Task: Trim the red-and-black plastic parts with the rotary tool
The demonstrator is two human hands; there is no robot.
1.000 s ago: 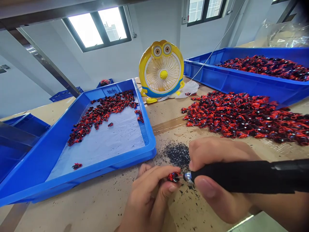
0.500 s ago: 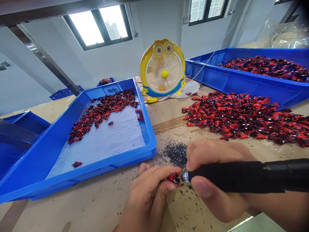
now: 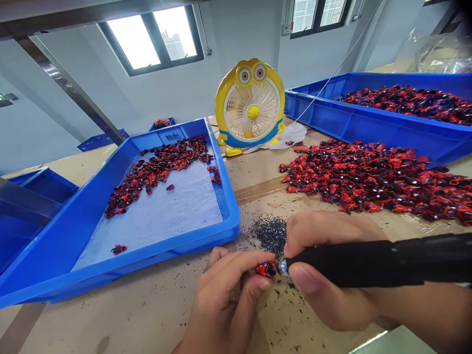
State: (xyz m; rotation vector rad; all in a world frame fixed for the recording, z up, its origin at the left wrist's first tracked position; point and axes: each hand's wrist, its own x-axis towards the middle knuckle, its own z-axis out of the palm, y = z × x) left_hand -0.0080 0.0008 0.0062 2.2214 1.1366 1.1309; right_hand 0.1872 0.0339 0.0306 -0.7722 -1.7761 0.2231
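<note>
Between thumb and fingers, my left hand [image 3: 228,295] pinches a small red and black part [image 3: 265,269] above the table. My right hand [image 3: 332,265] is wrapped round a thick black pen-like tool [image 3: 354,264]. The tool's silver collar [image 3: 282,268] points left, and its tip is right at the part's black end; whether they touch I cannot tell. Black shavings [image 3: 271,233] lie on the table just beyond my hands.
A blue tray [image 3: 147,268] at the left holds similar parts on a white sheet. Loose parts form a pile [image 3: 368,177] at the right, before another blue tray [image 3: 368,118]. A yellow fan [image 3: 252,112] stands behind.
The tool's rear end has risen slightly and its angle has changed a little. The part's black end has turned more into view in my left hand. The view has shifted slightly.
</note>
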